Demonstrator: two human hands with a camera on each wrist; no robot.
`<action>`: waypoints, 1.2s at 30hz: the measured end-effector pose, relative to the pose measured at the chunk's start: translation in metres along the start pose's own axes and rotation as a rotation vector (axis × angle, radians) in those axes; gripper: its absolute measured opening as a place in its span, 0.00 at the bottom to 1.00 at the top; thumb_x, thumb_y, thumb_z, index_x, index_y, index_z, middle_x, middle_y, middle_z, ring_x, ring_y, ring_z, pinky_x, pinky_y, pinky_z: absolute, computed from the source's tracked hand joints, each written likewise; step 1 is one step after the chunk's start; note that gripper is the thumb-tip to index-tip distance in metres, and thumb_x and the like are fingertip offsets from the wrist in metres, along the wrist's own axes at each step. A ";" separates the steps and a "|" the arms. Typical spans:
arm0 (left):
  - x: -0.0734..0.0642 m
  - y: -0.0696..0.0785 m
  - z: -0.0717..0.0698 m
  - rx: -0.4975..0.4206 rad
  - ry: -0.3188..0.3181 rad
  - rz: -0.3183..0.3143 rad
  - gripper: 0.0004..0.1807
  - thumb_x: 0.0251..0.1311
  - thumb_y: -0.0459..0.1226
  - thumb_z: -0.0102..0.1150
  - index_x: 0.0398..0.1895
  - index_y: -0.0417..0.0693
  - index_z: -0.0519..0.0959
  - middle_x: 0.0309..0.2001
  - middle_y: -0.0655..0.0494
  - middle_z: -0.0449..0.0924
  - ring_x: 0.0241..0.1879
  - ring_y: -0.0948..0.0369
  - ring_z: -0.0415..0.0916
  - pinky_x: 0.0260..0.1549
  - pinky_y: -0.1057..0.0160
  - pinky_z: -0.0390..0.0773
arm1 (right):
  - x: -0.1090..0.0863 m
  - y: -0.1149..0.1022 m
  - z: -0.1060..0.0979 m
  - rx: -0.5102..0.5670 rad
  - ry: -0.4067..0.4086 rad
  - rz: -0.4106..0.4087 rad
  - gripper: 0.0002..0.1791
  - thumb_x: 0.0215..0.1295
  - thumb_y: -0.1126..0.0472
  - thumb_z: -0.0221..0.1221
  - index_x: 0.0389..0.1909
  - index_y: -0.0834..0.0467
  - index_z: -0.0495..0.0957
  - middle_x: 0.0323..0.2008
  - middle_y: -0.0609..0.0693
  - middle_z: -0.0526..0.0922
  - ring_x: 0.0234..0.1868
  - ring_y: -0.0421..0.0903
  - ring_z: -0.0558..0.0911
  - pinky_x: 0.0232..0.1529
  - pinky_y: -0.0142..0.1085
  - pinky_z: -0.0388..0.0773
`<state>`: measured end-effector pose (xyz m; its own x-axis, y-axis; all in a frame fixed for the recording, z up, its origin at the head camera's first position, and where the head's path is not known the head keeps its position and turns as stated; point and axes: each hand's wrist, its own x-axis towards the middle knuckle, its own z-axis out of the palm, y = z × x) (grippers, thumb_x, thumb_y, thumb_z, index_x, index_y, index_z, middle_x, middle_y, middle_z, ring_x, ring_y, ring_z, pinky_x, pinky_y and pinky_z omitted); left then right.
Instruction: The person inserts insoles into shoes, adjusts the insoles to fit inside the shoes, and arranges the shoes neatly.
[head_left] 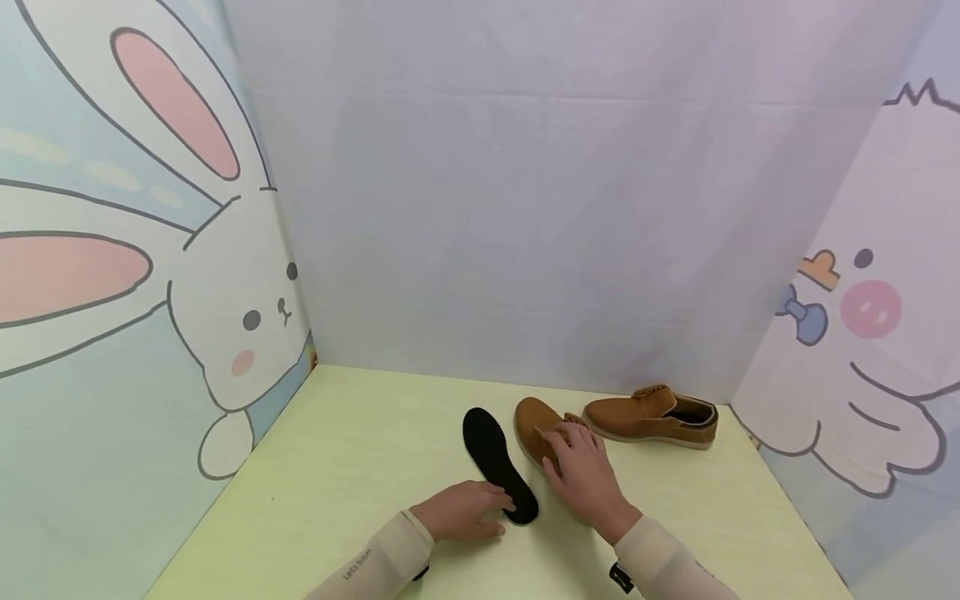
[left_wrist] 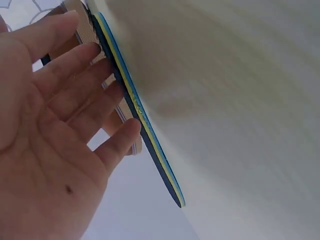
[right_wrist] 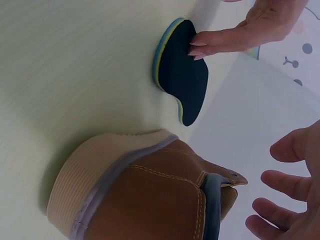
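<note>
A black insole (head_left: 495,461) lies flat on the table, its thin blue and yellow underlayers (right_wrist: 159,62) showing along the edge. My left hand (head_left: 463,510) rests its fingertips on the insole's near end, fingers fairly straight, as the right wrist view shows. Just right of the insole is a brown shoe (head_left: 531,421) with a pale ribbed sole (right_wrist: 75,185). Over this shoe's opening hovers my right hand (head_left: 585,473), its fingers loosely spread; in the right wrist view they stand apart from the upper. That hand hides much of the shoe's rear part.
A second brown shoe (head_left: 630,419) stands upright behind to the right, toe pointing left, close to the first. Pale yellow table (head_left: 360,442) surrounds everything. A grey cloth wall (head_left: 487,250) rises at the back, with printed cartoon panels on both sides.
</note>
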<state>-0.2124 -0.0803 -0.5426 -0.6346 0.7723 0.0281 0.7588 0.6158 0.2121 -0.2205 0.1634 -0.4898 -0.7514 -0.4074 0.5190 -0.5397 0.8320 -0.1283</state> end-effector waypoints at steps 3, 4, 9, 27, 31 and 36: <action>0.005 0.006 -0.001 -0.047 -0.030 0.052 0.20 0.71 0.48 0.61 0.62 0.56 0.81 0.61 0.66 0.78 0.63 0.66 0.73 0.60 0.66 0.73 | 0.000 0.004 -0.002 0.011 0.015 0.017 0.15 0.65 0.60 0.66 0.52 0.58 0.84 0.54 0.56 0.78 0.60 0.58 0.75 0.61 0.60 0.67; 0.007 0.007 -0.002 -0.061 -0.036 0.069 0.19 0.71 0.48 0.61 0.62 0.56 0.81 0.61 0.67 0.78 0.63 0.67 0.73 0.60 0.67 0.73 | 0.000 0.006 -0.003 0.014 0.022 0.020 0.14 0.65 0.61 0.66 0.51 0.57 0.84 0.54 0.56 0.79 0.59 0.58 0.75 0.61 0.60 0.67; 0.015 0.012 -0.011 -0.075 -0.004 0.089 0.17 0.72 0.46 0.60 0.61 0.57 0.81 0.59 0.69 0.78 0.60 0.69 0.73 0.58 0.69 0.73 | -0.003 0.021 -0.008 0.010 0.040 0.054 0.14 0.65 0.62 0.66 0.51 0.58 0.84 0.53 0.57 0.80 0.57 0.59 0.76 0.58 0.60 0.69; 0.058 -0.007 -0.053 0.039 0.209 -0.035 0.15 0.75 0.40 0.56 0.61 0.54 0.81 0.58 0.61 0.79 0.54 0.64 0.78 0.50 0.68 0.78 | -0.043 -0.008 0.029 0.105 -0.426 -0.316 0.11 0.68 0.59 0.66 0.49 0.57 0.87 0.49 0.47 0.84 0.48 0.43 0.82 0.45 0.35 0.82; 0.064 -0.005 -0.052 0.027 0.196 0.005 0.18 0.75 0.40 0.56 0.65 0.54 0.77 0.64 0.58 0.74 0.59 0.63 0.74 0.53 0.68 0.77 | -0.049 -0.005 0.029 0.085 -0.472 -0.276 0.10 0.67 0.58 0.67 0.47 0.55 0.88 0.48 0.46 0.85 0.47 0.42 0.82 0.46 0.37 0.82; 0.069 -0.004 -0.049 0.012 0.231 0.027 0.21 0.74 0.39 0.57 0.68 0.53 0.72 0.62 0.57 0.72 0.52 0.65 0.75 0.47 0.71 0.77 | -0.058 0.002 0.017 0.097 -0.417 -0.249 0.02 0.65 0.61 0.67 0.32 0.52 0.86 0.35 0.40 0.83 0.36 0.37 0.79 0.36 0.35 0.80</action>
<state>-0.2665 -0.0378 -0.4937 -0.6295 0.7334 0.2568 0.7770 0.5981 0.1963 -0.1841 0.1825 -0.5347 -0.6722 -0.7219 0.1641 -0.7402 0.6593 -0.1318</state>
